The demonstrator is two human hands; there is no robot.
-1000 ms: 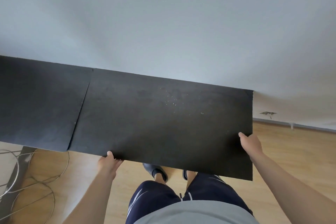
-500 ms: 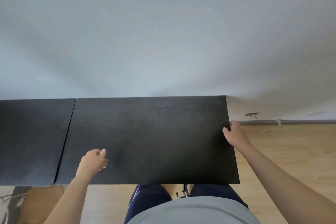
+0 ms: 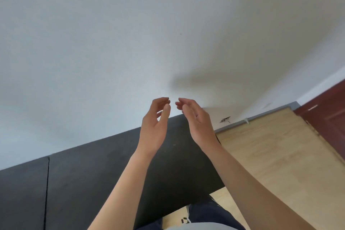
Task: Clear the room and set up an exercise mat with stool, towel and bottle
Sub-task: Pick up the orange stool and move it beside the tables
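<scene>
You have two hands — left hand (image 3: 153, 127), right hand (image 3: 197, 121) — two black mat panels, left panel (image 3: 22, 192) and right panel (image 3: 89, 173), one red door (image 3: 328, 110).

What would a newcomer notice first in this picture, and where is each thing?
Two hands are raised at the centre, the left hand and the right hand, palms facing, fingers loosely curled, holding nothing and not touching. Below them a black mat runs along the foot of the white wall, across the lower left. A dark red door stands at the far right, past the wooden floor.
</scene>
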